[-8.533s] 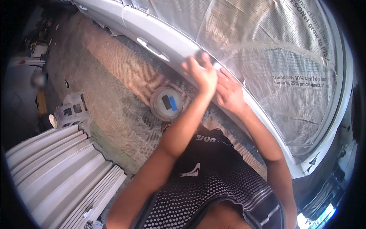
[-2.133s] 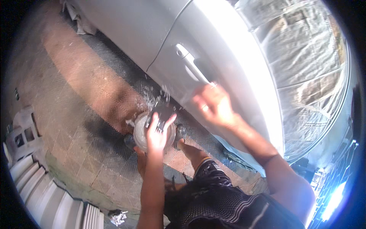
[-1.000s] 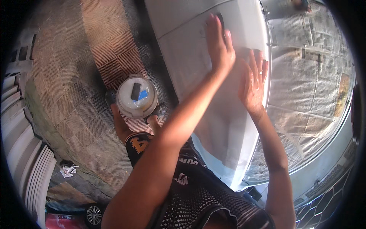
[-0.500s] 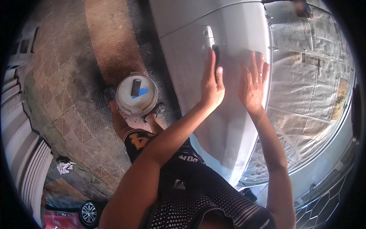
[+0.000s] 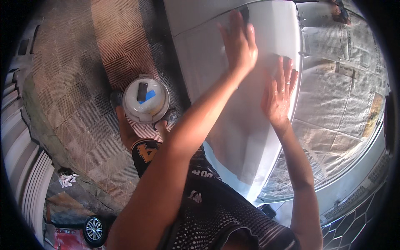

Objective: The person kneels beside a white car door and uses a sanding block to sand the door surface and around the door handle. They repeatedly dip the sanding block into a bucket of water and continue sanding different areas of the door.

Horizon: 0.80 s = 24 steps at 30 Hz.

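A silver-grey car body panel (image 5: 250, 137) lies under both hands. My left hand (image 5: 241, 48) is stretched up along it with the fingers extended, near a panel seam. A dark patch (image 5: 244, 14) shows beside its fingertips; whether it is a thin pad or a shadow I cannot tell. The door handle, visible earlier, is hidden behind this hand. My right hand (image 5: 278, 98) rests flat on the panel near its window-side edge, fingers spread and wet-looking, a ring on one finger.
Newspaper sheets (image 5: 325, 96) cover the glass at right. On the patterned floor (image 5: 75, 104) stands a whitish lidded bucket (image 5: 135, 114) between my feet, carrying a dark rectangular block (image 5: 142, 91) and a blue piece (image 5: 148, 97). A car wheel (image 5: 94, 230) and crumpled paper (image 5: 67, 179) are at lower left.
My left hand has slid farther up the panel, away from me, past the door handle. The right hand has stayed in about the same place. The view has shifted slightly.
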Tool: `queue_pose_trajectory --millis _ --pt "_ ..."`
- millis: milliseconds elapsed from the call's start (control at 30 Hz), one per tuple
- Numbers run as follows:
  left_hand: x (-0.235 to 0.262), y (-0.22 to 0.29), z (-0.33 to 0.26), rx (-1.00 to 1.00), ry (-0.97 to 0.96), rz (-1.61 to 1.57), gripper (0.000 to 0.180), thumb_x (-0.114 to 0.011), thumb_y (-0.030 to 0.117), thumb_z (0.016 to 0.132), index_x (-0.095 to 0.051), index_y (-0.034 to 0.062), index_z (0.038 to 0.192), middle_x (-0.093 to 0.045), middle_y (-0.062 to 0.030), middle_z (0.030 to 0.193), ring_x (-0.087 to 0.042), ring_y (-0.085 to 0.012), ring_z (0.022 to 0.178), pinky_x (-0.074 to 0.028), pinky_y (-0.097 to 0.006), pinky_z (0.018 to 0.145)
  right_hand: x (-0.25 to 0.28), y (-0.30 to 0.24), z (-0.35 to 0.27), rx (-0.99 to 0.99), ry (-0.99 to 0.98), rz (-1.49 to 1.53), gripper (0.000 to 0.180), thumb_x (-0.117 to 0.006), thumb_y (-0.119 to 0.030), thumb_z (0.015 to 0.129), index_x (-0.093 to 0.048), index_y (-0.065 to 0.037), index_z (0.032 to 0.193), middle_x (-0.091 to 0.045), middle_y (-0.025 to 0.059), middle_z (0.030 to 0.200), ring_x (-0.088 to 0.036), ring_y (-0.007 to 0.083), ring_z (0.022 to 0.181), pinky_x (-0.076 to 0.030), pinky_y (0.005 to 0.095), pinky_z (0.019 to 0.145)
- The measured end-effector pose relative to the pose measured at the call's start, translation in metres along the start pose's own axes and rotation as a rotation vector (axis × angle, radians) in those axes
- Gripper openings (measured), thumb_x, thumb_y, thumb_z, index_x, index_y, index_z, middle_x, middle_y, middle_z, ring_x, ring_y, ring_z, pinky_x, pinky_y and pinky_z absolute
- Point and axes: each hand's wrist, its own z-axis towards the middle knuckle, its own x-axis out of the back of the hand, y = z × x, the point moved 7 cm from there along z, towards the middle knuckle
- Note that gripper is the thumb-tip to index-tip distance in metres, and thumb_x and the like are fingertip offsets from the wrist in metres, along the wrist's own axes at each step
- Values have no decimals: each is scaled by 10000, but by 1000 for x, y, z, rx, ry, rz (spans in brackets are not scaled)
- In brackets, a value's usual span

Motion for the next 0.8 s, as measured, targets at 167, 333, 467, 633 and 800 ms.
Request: queue_pose_trajectory --millis 167,333,467,633,800 --pt "-14 17 -76 -83 -12 -2 642 -325 351 1124 -282 -110 1568 -293 -289 1645 -240 -355 1567 -11 -620 1256 -9 10 -2 11 17 6 427 -506 -30 992 -557 -48 1416 -304 246 1659 -164 457 1574 -70 614 1263" --pt "-1 2 -7 -33 -12 31 586 -339 298 1122 -328 -93 1559 -294 -271 1651 -277 -377 1549 -65 -630 1248 -4 5 -3 -4 -10 29 481 -487 -50 1016 -445 -33 1495 -302 240 1660 -157 453 1576 -61 615 1263" --pt "-3 5 -34 -114 -56 -35 574 -364 285 1120 -333 -75 1566 -289 -274 1653 -273 -389 1550 -63 -632 1249 -6 8 -5 -35 -23 33 508 -487 -60 1021 -402 -27 1520 -297 238 1661 -155 449 1577 -69 618 1263" --pt "-4 16 -28 -34 101 19 567 -362 293 1124 -354 -78 1553 -322 -251 1646 -274 -390 1548 -92 -594 1264 -5 5 4 4 -16 -22 506 -498 -54 1007 -424 -33 1508 -285 233 1667 -153 437 1580 -84 622 1262" --pt "57 -20 -85 224 -207 -203 576 -374 405 1123 -491 -66 1434 -560 -317 1393 -554 -471 1288 -454 -498 1077 -3 5 -6 6 17 47 547 -557 -46 966 -442 -37 1500 -315 222 1652 -205 424 1569 -130 616 1257"
